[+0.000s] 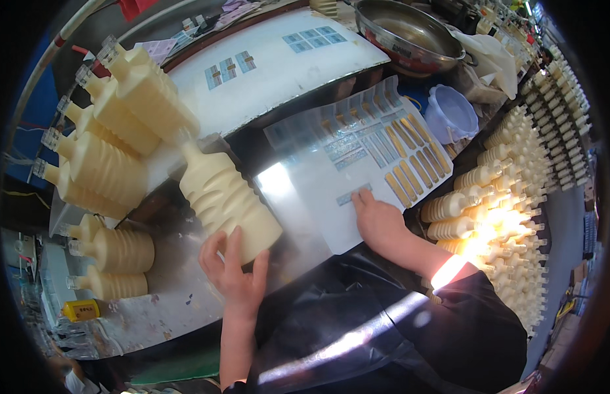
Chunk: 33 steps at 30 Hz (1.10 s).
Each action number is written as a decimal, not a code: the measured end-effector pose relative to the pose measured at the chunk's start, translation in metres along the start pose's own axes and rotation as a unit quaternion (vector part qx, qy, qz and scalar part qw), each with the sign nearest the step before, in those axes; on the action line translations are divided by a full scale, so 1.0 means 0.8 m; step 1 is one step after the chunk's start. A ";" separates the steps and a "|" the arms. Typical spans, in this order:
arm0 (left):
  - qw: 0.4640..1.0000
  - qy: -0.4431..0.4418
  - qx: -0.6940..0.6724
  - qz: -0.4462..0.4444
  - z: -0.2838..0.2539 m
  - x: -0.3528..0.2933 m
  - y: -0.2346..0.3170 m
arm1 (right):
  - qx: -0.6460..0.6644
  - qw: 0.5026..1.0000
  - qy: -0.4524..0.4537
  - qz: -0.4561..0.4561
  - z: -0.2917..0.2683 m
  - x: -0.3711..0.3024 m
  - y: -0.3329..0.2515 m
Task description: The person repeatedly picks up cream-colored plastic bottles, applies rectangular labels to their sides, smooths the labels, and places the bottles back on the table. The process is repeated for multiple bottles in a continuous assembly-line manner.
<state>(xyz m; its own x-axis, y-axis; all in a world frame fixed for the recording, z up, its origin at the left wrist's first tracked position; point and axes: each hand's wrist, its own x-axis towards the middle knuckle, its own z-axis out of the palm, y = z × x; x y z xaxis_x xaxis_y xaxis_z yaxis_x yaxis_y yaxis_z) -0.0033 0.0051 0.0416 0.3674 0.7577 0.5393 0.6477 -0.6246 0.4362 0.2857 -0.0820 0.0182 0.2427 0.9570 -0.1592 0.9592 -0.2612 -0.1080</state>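
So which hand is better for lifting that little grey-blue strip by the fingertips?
Probably the right hand: its fingertips are already at the strip on the white sheet. The left hand is busy at the cream bottle's base.

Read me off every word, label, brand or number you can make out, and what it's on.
None is clear enough to quote.
Small yellow bottle: dark marks, too small to read.
Steel pan: side marking, too blurred.
Pale strip at the right hand's fingertips: too small.
White sheet with gold and blue-grey strips: too small.
Cream bottle at the left hand: no lettering visible.
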 end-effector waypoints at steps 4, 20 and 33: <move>1.000 0.006 -0.010 -0.006 -0.002 -0.002 0.005 | 0.022 0.997 0.050 -0.055 0.006 -0.019 0.004; 0.946 -0.100 -0.309 0.004 0.006 -0.013 0.058 | 0.050 0.967 0.089 -0.232 0.020 -0.066 0.013; 0.532 -0.285 -0.654 -0.456 0.044 0.013 0.078 | 0.323 0.843 0.123 -0.411 -0.077 -0.015 -0.034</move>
<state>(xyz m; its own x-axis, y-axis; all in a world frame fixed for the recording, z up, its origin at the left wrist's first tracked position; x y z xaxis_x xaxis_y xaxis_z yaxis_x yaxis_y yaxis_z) 0.0639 -0.0193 0.0491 0.6832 0.5598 -0.4689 -0.1519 0.7370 0.6586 0.2656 -0.0786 0.0837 -0.3671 0.8247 0.4303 0.5578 0.5654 -0.6077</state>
